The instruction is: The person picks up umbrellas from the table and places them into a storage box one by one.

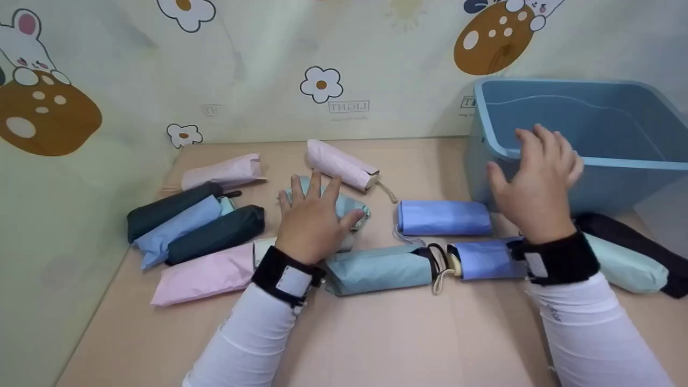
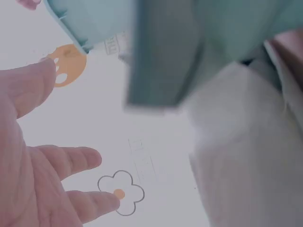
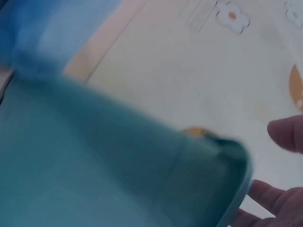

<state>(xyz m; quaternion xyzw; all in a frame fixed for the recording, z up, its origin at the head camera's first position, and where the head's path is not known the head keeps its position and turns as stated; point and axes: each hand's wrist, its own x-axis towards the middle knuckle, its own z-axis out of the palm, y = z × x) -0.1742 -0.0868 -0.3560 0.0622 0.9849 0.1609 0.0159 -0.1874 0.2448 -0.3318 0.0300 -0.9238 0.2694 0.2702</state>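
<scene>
My left hand (image 1: 310,228) is spread, palm down, over a light teal folded umbrella (image 1: 349,205) that it partly hides; whether it touches is hard to tell. In the left wrist view, the left hand's fingers (image 2: 71,158) look straight and apart. My right hand (image 1: 537,185) is raised in front of the blue plastic bin (image 1: 602,185) near its rim, fingers loosely bent, with nothing in it. Below it lie two blue umbrellas (image 1: 445,217), and a teal sleeved umbrella (image 1: 381,269) lies between the forearms. The bin wall (image 3: 118,161) fills much of the right wrist view, blurred.
Dark umbrellas (image 1: 217,234), a blue one (image 1: 180,228) and pink ones (image 1: 204,275) lie at the left. Another pink umbrella (image 1: 341,164) is at the back. Right of my forearm are a mint umbrella (image 1: 626,263) and a black one (image 1: 629,236). A printed curtain (image 1: 258,70) backs the table.
</scene>
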